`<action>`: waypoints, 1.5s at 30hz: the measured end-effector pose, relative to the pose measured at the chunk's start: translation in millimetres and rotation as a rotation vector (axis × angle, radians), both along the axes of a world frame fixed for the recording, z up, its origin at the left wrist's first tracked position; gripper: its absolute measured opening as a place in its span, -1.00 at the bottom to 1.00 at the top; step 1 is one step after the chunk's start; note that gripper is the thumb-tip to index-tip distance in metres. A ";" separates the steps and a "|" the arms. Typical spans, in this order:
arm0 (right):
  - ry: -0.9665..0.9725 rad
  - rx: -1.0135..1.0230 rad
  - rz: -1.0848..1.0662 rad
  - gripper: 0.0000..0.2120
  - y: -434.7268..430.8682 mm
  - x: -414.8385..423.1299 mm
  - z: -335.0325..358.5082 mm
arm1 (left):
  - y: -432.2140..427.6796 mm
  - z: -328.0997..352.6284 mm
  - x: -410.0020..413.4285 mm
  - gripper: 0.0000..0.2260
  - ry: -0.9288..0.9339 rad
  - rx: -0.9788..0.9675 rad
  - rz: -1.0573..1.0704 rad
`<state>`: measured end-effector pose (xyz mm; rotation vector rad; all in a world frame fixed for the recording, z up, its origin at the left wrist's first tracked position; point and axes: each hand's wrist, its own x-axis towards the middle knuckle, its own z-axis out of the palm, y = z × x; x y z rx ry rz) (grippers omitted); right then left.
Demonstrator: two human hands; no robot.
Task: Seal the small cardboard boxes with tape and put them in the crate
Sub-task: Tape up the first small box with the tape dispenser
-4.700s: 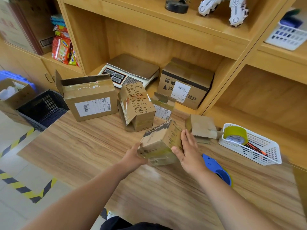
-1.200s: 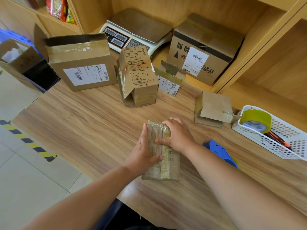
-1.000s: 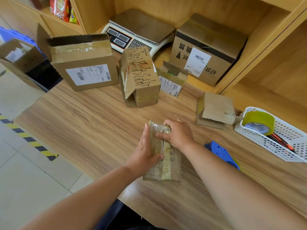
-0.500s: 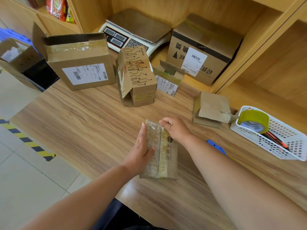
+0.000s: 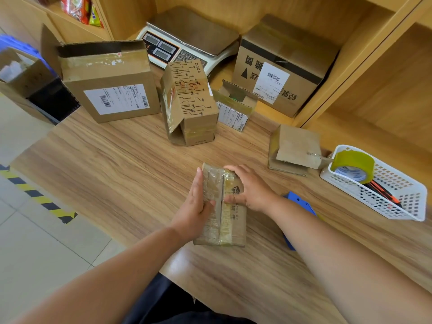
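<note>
A small cardboard box (image 5: 228, 220), wrapped in old glossy tape, lies flat on the wooden table (image 5: 117, 174) in front of me. My left hand (image 5: 195, 206) holds its left side, fingers straight along the edge and thumb on top. My right hand (image 5: 250, 189) presses on the top right flap with curved fingers. A blue tape dispenser (image 5: 298, 203) lies behind my right forearm, mostly hidden. A roll of yellowish tape (image 5: 354, 167) leans in a white basket (image 5: 402, 204) at the right. The dark crate (image 5: 55, 101) stands off the table's left end.
Several other boxes stand at the back: a large open one (image 5: 109, 90), a printed one with a loose flap (image 5: 189, 104), a small open one (image 5: 235, 106), a flat one (image 5: 295, 148) and a labelled one (image 5: 280, 71). A scale (image 5: 187, 40) sits in the shelf.
The box went from held tilted in the air to lying flat on the table. In the last second my right hand slid from the far end onto the top flap.
</note>
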<state>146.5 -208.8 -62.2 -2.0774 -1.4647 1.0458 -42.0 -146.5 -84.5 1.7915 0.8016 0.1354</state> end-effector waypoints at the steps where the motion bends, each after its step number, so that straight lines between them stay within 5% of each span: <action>1: 0.010 0.030 -0.022 -0.09 1.4 0.9 -2.2 | -0.3 -0.1 -0.2 -0.28 0.000 0.005 -0.001; 5: 0.133 0.102 -0.213 -0.63 8.5 0.7 -9.8 | -0.4 3.2 1.3 -0.27 -0.014 0.007 0.016; 8: 0.273 0.123 -0.354 -0.83 12.7 -2.2 -10.7 | 9.9 9.0 8.9 -0.17 0.013 0.003 0.133; 13: 0.380 0.130 -0.431 -0.89 11.9 -4.8 -14.5 | 38.3 16.2 41.1 -0.19 0.057 0.089 0.207; 19: 0.296 0.184 -0.504 -0.94 14.6 -9.9 -21.5 | 49.6 6.1 57.2 -0.91 -0.009 -0.080 0.162; 31: 0.339 0.181 -0.651 -0.89 17.2 -25.2 -12.0 | 44.9 26.9 62.5 -0.80 -0.014 -0.202 0.306; 39: 0.158 0.481 -0.599 -0.86 16.9 -21.6 38.6 | 57.1 82.9 81.2 -0.38 -0.050 -0.594 0.488; 45: 0.036 0.522 -0.559 -0.82 -17.9 -37.6 46.7 | 42.9 88.9 54.8 -0.58 -0.275 -0.433 0.278</action>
